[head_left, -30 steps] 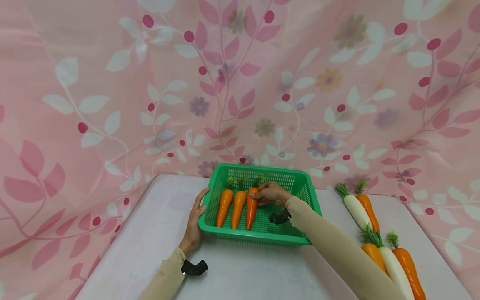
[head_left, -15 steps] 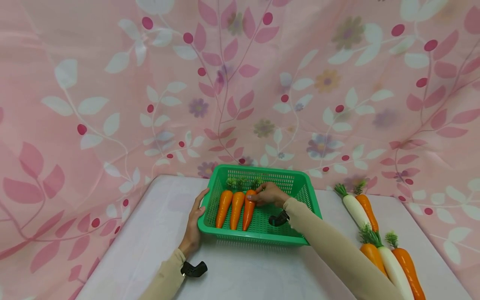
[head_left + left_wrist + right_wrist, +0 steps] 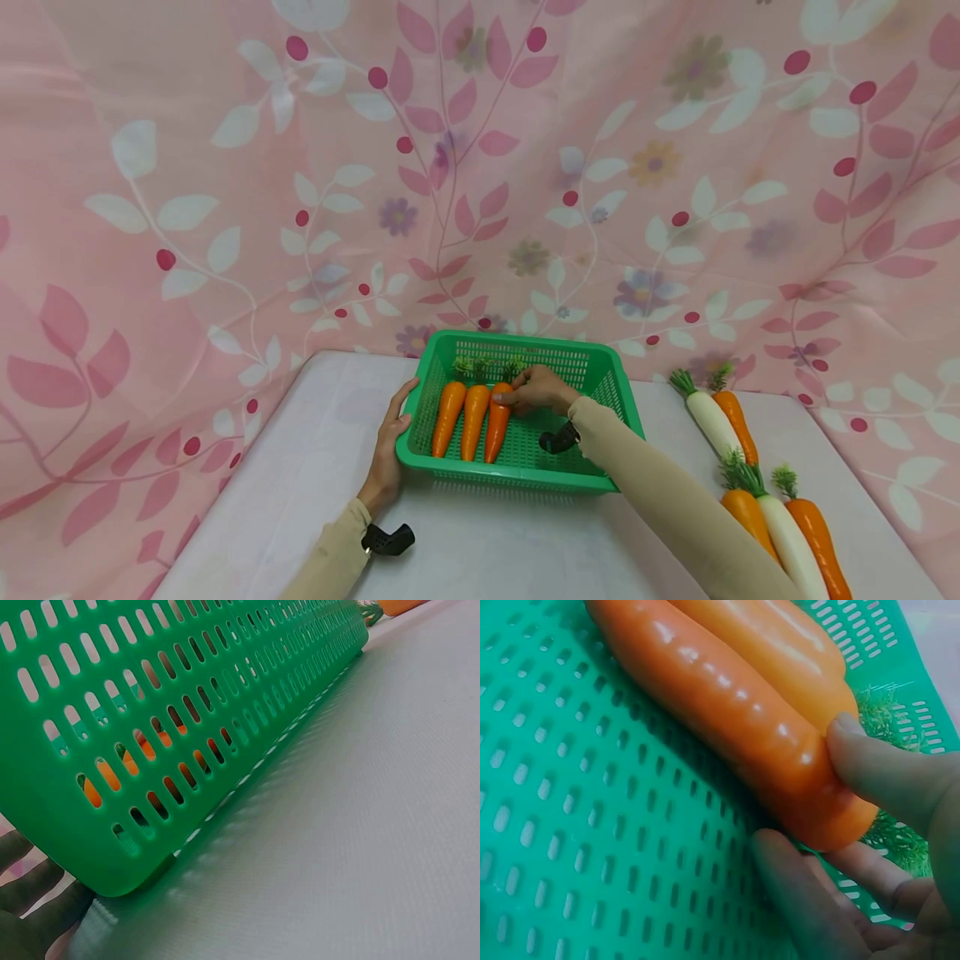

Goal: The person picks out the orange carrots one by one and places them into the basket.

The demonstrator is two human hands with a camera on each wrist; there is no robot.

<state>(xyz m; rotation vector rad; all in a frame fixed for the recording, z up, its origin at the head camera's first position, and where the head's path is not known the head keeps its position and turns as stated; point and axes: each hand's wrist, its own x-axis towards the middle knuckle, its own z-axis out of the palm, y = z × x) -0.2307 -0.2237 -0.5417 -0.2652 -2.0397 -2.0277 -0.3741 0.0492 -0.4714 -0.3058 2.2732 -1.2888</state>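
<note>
A green plastic basket (image 3: 517,476) with slotted walls stands on the table. Three orange carrots with leafy tops lie side by side in its left part: the left carrot (image 3: 448,419), the middle carrot (image 3: 474,421) and the right carrot (image 3: 497,429). My right hand (image 3: 542,389) reaches into the basket and pinches the thick upper end of the right carrot. In the right wrist view the thumb (image 3: 885,765) lies on top of that carrot, with fingertips at its side and end. Outside the basket, my left hand (image 3: 388,454) rests against the left wall, its fingers stretched along it.
On the table's right side lie a white radish (image 3: 712,423) and a carrot (image 3: 737,425) at the back. Nearer the front lie another radish (image 3: 792,546), a carrot (image 3: 817,542) and a carrot (image 3: 750,518). A pink floral cloth (image 3: 480,167) hangs behind the table (image 3: 480,550).
My right hand has shifted the right carrot slightly left, up against the middle one, which also moved a little left. The left hand and the basket have stayed in place.
</note>
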